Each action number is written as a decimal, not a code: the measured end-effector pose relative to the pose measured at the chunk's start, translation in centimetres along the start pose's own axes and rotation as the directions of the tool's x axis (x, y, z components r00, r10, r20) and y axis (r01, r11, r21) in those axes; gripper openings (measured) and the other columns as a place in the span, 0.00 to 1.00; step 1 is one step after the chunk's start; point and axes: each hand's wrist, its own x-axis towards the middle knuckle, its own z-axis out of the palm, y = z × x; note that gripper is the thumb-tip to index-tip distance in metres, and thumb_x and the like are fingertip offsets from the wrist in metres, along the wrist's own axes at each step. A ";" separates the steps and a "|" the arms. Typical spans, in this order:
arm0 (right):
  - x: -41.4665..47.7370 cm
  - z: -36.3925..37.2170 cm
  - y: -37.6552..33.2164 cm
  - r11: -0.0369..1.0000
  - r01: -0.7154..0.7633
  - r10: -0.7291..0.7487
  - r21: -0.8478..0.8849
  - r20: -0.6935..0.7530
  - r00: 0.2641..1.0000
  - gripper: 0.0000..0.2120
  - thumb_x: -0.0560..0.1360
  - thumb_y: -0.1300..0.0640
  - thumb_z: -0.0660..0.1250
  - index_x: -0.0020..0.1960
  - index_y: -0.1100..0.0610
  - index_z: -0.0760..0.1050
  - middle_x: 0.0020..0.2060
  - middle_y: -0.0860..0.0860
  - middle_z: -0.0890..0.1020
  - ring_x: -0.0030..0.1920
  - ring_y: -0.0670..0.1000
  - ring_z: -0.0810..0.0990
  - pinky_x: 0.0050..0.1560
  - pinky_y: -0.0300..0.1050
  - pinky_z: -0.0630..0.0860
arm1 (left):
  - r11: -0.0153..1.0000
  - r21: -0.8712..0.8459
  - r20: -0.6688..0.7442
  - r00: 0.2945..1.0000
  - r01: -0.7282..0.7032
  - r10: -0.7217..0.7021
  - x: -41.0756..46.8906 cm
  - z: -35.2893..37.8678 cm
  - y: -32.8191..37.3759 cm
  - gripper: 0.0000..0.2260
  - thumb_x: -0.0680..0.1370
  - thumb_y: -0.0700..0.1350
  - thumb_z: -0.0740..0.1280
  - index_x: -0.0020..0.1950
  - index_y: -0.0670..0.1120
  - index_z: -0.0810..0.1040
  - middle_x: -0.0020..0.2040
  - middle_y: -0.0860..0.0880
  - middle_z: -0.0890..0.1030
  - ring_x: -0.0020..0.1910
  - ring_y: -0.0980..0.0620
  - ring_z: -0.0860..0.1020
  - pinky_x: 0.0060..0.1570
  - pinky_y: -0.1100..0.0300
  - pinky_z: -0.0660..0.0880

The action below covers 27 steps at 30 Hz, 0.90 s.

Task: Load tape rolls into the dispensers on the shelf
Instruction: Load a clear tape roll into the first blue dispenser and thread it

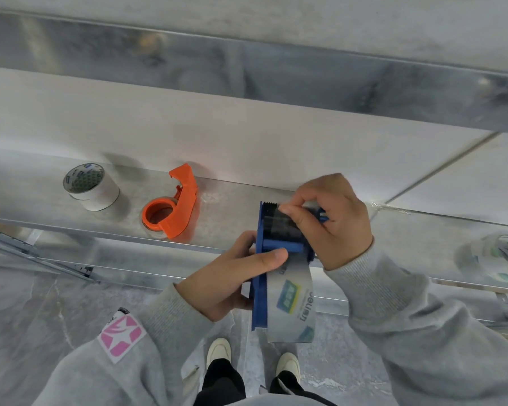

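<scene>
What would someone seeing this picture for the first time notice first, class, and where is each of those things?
The eye goes first to the blue tape dispenser at centre, gripped by the left hand while the right hand pinches tape near its toothed end. Next comes the bright orange dispenser, lying on the metal shelf to the left, with a loose tape roll further left.

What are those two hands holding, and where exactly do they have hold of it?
A blue tape dispenser with a tape roll in it. The left hand grips its side by the crossbar; the right hand pinches the tape near the toothed cutter end.
</scene>
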 end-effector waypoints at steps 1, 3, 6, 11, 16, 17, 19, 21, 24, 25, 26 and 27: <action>0.1 0.0 0.0 1.000 0.003 -0.003 -0.006 -0.006 1.000 0.07 0.72 0.56 0.70 0.38 0.60 0.79 0.38 0.47 0.77 0.44 0.48 0.75 0.47 0.40 0.72 | 1.000 0.003 0.020 1.000 -0.002 0.002 0.0 0.0 0.0 0.31 0.64 0.55 0.76 0.65 0.57 0.70 0.63 0.46 0.79 0.60 0.42 0.79 0.57 0.34 0.74; 0.4 0.1 -0.1 1.000 -0.013 0.013 -0.007 -0.004 1.000 0.08 0.71 0.55 0.70 0.38 0.59 0.79 0.40 0.47 0.76 0.46 0.50 0.75 0.49 0.41 0.72 | 1.000 0.017 0.077 0.997 0.000 -0.001 0.1 0.0 -0.1 0.35 0.63 0.53 0.78 0.68 0.57 0.68 0.63 0.46 0.79 0.61 0.42 0.79 0.59 0.34 0.73; 0.6 0.2 -0.5 0.996 -0.089 0.088 0.005 0.054 0.995 0.07 0.71 0.53 0.70 0.37 0.56 0.78 0.38 0.45 0.77 0.45 0.48 0.75 0.48 0.38 0.71 | 0.999 0.040 0.152 0.988 0.014 -0.020 0.3 0.2 -0.5 0.44 0.58 0.53 0.82 0.71 0.53 0.66 0.63 0.43 0.79 0.61 0.40 0.78 0.62 0.34 0.71; 0.8 0.0 -0.6 0.919 -0.393 0.385 0.031 0.146 0.911 0.06 0.70 0.54 0.72 0.38 0.52 0.76 0.37 0.44 0.79 0.39 0.42 0.77 0.41 0.34 0.75 | 0.998 0.062 0.147 0.988 0.031 -0.040 0.4 0.0 -0.2 0.48 0.53 0.54 0.83 0.69 0.55 0.65 0.63 0.43 0.79 0.60 0.40 0.79 0.59 0.34 0.72; 1.0 0.1 -0.2 0.818 -0.573 0.565 -0.058 0.278 0.777 0.07 0.72 0.48 0.69 0.38 0.49 0.74 0.39 0.45 0.81 0.30 0.46 0.76 0.37 0.44 0.77 | 0.998 0.039 0.169 0.984 0.043 -0.049 0.3 -0.2 0.0 0.46 0.56 0.55 0.82 0.71 0.51 0.66 0.64 0.41 0.78 0.61 0.39 0.78 0.62 0.35 0.71; 1.1 0.1 -0.1 0.815 -0.573 0.572 -0.087 0.287 0.769 0.07 0.72 0.48 0.68 0.39 0.49 0.73 0.36 0.45 0.80 0.29 0.45 0.74 0.36 0.43 0.74 | 0.999 0.028 0.168 0.985 0.040 -0.044 0.3 -0.2 0.0 0.46 0.56 0.57 0.82 0.71 0.50 0.67 0.63 0.42 0.79 0.61 0.39 0.78 0.62 0.36 0.72; 1.3 -0.1 0.0 0.815 -0.563 0.576 -0.137 0.304 0.759 0.07 0.73 0.48 0.67 0.39 0.50 0.73 0.33 0.42 0.76 0.30 0.43 0.72 0.36 0.40 0.69 | 0.999 -0.022 0.169 0.985 0.041 -0.037 0.2 -0.1 -0.1 0.45 0.55 0.61 0.80 0.68 0.49 0.71 0.59 0.44 0.82 0.57 0.43 0.81 0.57 0.44 0.77; 1.6 -0.4 0.2 0.812 -0.555 0.582 -0.180 0.322 0.746 0.07 0.74 0.49 0.66 0.40 0.51 0.73 0.34 0.42 0.75 0.31 0.42 0.71 0.36 0.39 0.67 | 0.991 -0.126 0.179 0.984 0.046 -0.023 0.0 -0.1 -0.2 0.39 0.52 0.62 0.80 0.60 0.49 0.79 0.53 0.46 0.85 0.51 0.48 0.84 0.47 0.54 0.81; 1.9 -0.7 0.5 0.796 -0.563 0.606 -0.225 0.326 0.726 0.07 0.74 0.50 0.66 0.40 0.52 0.73 0.34 0.42 0.75 0.33 0.42 0.71 0.34 0.38 0.66 | 0.977 -0.208 0.180 0.984 0.048 -0.010 0.2 -0.3 -0.4 0.33 0.49 0.64 0.80 0.49 0.50 0.86 0.50 0.45 0.86 0.48 0.49 0.84 0.42 0.58 0.81; 1.9 -0.8 0.6 0.790 -0.568 0.613 -0.232 0.324 0.721 0.07 0.74 0.50 0.65 0.40 0.52 0.73 0.34 0.42 0.75 0.33 0.42 0.71 0.34 0.38 0.66 | 0.975 -0.216 0.179 0.984 0.043 -0.004 0.3 -0.3 -0.4 0.33 0.49 0.64 0.80 0.48 0.50 0.86 0.49 0.45 0.86 0.47 0.49 0.85 0.42 0.58 0.81; 1.9 -0.8 0.6 0.786 -0.570 0.618 -0.239 0.323 0.717 0.08 0.74 0.50 0.65 0.40 0.52 0.72 0.33 0.43 0.75 0.32 0.42 0.71 0.34 0.38 0.67 | 0.976 -0.214 0.180 0.984 0.039 0.000 0.3 -0.4 -0.4 0.33 0.48 0.65 0.80 0.48 0.50 0.87 0.49 0.45 0.86 0.47 0.49 0.85 0.41 0.58 0.81; 1.9 -0.8 0.7 0.784 -0.571 0.621 -0.245 0.322 0.715 0.08 0.74 0.50 0.65 0.40 0.53 0.72 0.32 0.43 0.75 0.32 0.43 0.71 0.34 0.38 0.67 | 0.978 -0.205 0.183 0.983 0.041 -0.003 0.3 -0.5 -0.4 0.33 0.48 0.65 0.80 0.48 0.50 0.87 0.49 0.45 0.86 0.47 0.49 0.85 0.41 0.58 0.81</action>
